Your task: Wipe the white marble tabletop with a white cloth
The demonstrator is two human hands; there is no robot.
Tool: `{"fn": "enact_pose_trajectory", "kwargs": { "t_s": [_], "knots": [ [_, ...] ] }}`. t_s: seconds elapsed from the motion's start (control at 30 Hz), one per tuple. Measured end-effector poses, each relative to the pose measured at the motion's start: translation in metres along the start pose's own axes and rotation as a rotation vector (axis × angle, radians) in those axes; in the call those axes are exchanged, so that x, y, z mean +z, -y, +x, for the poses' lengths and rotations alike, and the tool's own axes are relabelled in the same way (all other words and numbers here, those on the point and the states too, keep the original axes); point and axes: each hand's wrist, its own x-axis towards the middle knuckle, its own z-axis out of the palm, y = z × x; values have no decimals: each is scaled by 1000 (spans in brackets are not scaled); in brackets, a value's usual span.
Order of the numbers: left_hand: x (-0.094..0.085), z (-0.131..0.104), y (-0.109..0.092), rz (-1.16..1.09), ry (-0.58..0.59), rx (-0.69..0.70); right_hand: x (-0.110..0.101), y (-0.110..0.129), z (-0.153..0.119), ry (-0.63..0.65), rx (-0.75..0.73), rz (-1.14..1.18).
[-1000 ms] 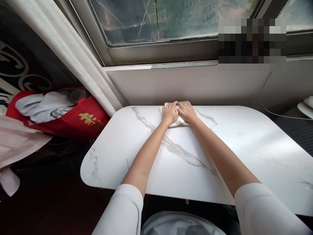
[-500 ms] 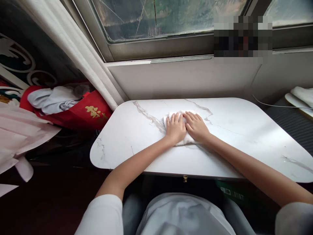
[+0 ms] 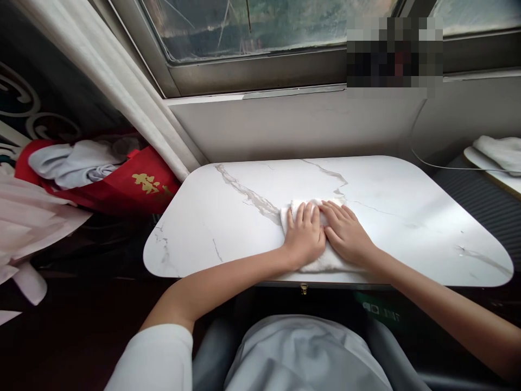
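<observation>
A folded white cloth (image 3: 323,263) lies on the white marble-patterned table (image 3: 195,217), close to its front edge. My left hand (image 3: 304,233) presses flat on the left part of the cloth, its fingers stretched forward and slightly apart. Beside it, my right hand (image 3: 348,231) rests flat on the cloth's right part, fingers extended, its thumb near the left hand. Both palms hide much of the cloth.
A red bag (image 3: 118,190) stuffed with pale fabric stands left of the table, near a white curtain (image 3: 101,70) and pink cloth (image 3: 36,222). A window (image 3: 264,27) is behind. At right, a thin cable (image 3: 451,168) runs near a white towel (image 3: 500,152).
Both hands and the cloth have slid nearer to me and a little to the right across the table. The camera view has shifted slightly.
</observation>
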Motion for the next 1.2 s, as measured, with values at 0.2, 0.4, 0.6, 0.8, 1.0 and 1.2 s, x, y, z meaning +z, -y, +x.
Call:
{"fn": "enact_pose_trajectory", "kwargs": {
  "t_s": [0.2,0.4,0.6,0.8,1.0,1.2],
  "knots": [
    [6,89,20,-8,-76,-86,13,-53,84,-72,6,120],
    [12,166,37,-50,-143,-122,22,-92,148,-105,59,139],
    [16,188,40,-60,-166,-161,25,-104,165,-119,74,145],
    [16,170,31,-15,-158,-147,23,-99,146,-84,53,83],
    [14,120,5,7,-113,-90,9,-76,89,-57,51,-11],
    [12,35,-33,38,24,9,-7,-42,-7,-40,2,-26]
  ]
}}
